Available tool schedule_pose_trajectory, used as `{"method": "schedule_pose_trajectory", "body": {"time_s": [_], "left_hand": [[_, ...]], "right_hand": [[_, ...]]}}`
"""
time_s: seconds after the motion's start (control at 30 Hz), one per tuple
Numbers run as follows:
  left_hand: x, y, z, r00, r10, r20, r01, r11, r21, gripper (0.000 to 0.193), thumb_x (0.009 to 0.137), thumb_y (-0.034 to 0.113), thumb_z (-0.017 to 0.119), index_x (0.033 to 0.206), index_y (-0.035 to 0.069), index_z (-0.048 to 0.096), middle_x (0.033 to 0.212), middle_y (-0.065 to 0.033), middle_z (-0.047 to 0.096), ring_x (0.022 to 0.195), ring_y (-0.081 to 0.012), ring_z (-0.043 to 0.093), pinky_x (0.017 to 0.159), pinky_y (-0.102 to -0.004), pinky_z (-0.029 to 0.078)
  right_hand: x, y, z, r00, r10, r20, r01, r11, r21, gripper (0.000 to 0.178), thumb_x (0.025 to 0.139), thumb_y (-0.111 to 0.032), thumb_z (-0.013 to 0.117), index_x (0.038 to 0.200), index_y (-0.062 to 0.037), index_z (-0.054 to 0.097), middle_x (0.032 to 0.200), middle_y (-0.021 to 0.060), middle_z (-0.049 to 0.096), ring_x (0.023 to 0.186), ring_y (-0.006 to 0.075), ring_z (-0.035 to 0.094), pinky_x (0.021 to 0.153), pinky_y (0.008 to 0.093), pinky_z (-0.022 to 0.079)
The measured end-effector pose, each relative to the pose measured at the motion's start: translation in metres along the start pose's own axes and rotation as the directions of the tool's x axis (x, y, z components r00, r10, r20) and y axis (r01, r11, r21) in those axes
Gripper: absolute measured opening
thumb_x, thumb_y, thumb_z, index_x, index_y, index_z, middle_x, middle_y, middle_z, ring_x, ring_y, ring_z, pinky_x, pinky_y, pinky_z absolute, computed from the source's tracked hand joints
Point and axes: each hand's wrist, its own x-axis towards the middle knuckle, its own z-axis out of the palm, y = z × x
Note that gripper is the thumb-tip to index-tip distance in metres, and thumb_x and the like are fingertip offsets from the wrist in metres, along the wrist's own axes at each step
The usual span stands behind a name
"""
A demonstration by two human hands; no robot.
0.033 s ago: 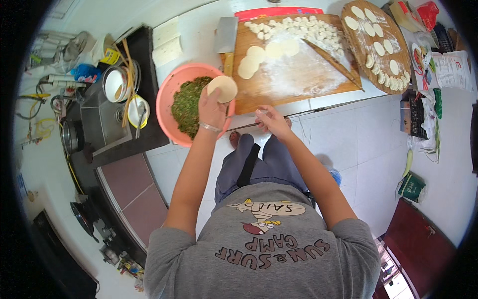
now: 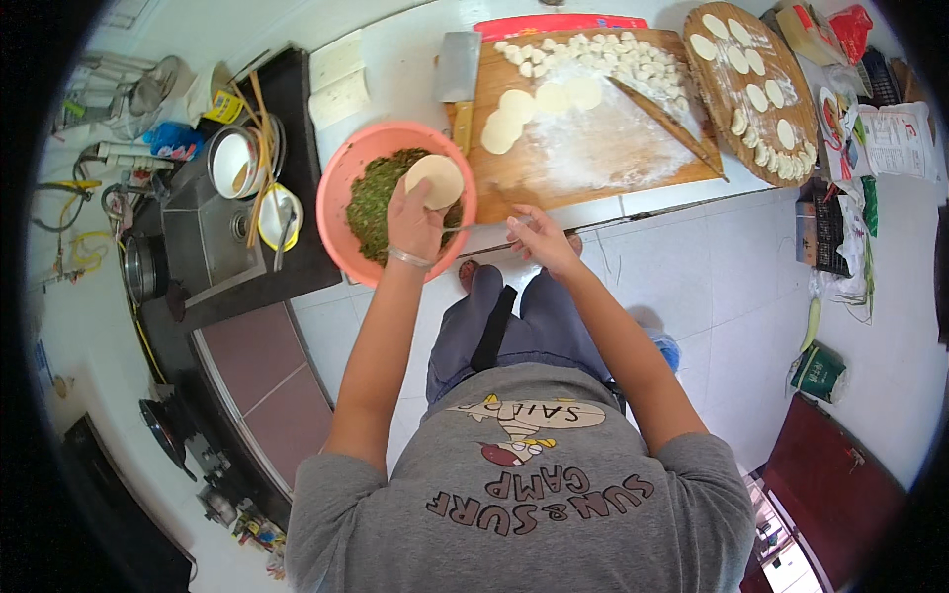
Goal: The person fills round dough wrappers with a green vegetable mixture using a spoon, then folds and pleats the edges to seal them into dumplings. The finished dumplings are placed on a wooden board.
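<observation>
White bench (image 2: 415,69) carries a floured wooden board (image 2: 593,148) with dough pieces and flat rounds, plus a round tray (image 2: 791,89) of finished dumplings at its right. Pink bowl (image 2: 341,198) of chopped green filling (image 2: 374,208) overhangs the bench edge (near side). Left hand (image 2: 413,222) cups a round dough wrapper (image 2: 436,181) over the bowl, grip half curled under it; right hand (image 2: 539,237) grip pinched on a thin utensil (image 2: 479,227) pointing at the bowl.

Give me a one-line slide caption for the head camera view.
Left hand holds a round wrapper over a pink bowl of green filling.
</observation>
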Motion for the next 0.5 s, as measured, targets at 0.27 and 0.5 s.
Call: {"method": "schedule_pose_trajectory", "body": {"time_s": [0.27, 0.5], "left_hand": [[-0.048, 0.053, -0.128, 0.986, -0.169, -0.002, 0.168, 0.982, -0.084, 0.037, 0.092, 0.011, 0.045, 0.124, -0.007, 0.043, 0.123, -0.0192, 0.054, 0.114, -0.0294, 0.055, 0.096, -0.0414, 0.047], [-0.06, 0.042, -0.18, 0.968, -0.237, -0.081, 0.223, 0.963, -0.15, 0.033, 0.09, 0.007, 0.046, 0.12, -0.006, 0.044, 0.12, -0.0193, 0.055, 0.109, -0.0311, 0.058, 0.092, -0.0439, 0.051]], "right_hand": [[0.015, 0.004, 0.07, 0.945, -0.28, 0.167, 0.288, 0.957, -0.027, 0.014, 0.089, -0.012, 0.061, 0.099, -0.0021, 0.064, 0.081, 0.0006, 0.061, 0.072, 0.009, 0.057, 0.063, 0.0236, 0.047], [-0.002, -0.029, 0.101, 0.634, -0.675, 0.376, 0.682, 0.26, -0.684, 0.013, 0.08, -0.008, 0.064, 0.092, -0.0038, 0.068, 0.086, 0.0126, 0.064, 0.082, 0.0287, 0.062, 0.073, 0.0362, 0.051]]}}
